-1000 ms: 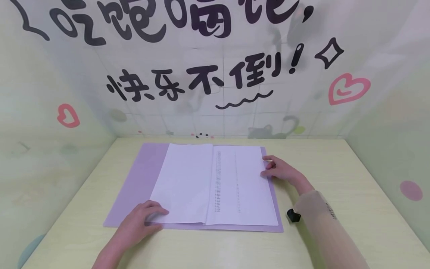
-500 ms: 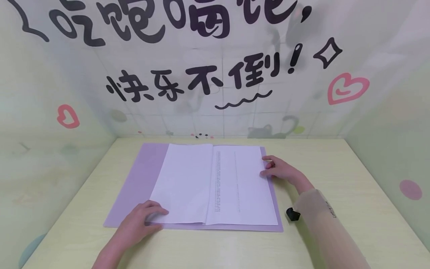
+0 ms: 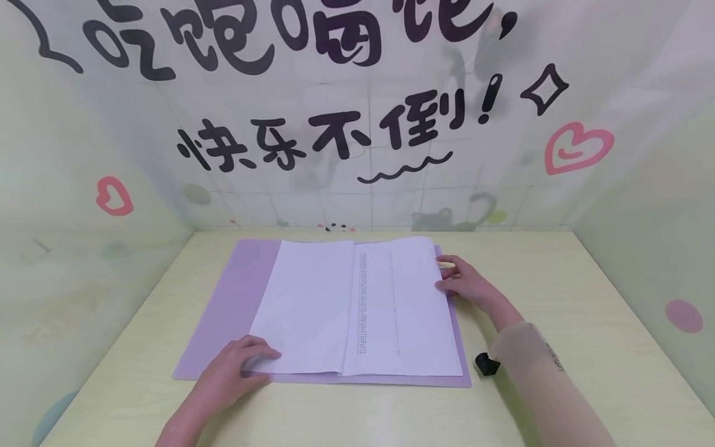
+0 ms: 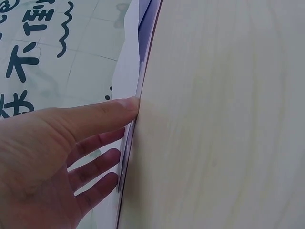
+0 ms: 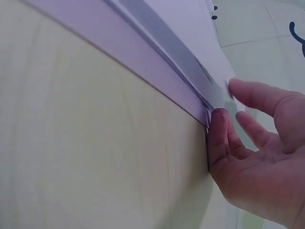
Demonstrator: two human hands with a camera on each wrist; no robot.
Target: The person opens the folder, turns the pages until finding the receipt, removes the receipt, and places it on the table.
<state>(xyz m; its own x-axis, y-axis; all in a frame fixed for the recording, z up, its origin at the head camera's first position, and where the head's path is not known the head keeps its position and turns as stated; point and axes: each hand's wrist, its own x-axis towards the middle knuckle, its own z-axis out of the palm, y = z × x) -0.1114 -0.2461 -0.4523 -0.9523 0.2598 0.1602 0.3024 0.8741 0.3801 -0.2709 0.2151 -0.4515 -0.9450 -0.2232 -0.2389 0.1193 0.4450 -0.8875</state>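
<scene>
A purple folder point(image 3: 237, 298) lies open on the table with white sheets inside. The left page point(image 3: 307, 304) looks blank; the right page point(image 3: 416, 310) carries columns of small print. My left hand point(image 3: 231, 369) rests at the near left corner, fingers on the left page. In the left wrist view, its thumb point(image 4: 128, 106) touches the folder's front edge. My right hand point(image 3: 472, 285) holds the right page's outer edge, its far corner slightly raised. In the right wrist view, the thumb point(image 5: 252, 93) is against the page, and other fingers sit lower by the folder's edge.
A small black object point(image 3: 487, 364) lies on the wooden table point(image 3: 357, 416), right of the folder, beside the right sleeve point(image 3: 550, 385). A printed backdrop point(image 3: 371, 205) with dark lettering stands behind the table, with pale walls at both sides.
The far right corner of the right page has risen and bends slightly, with the right hand shifted a little at its edge. The left hand and folder stay put.
</scene>
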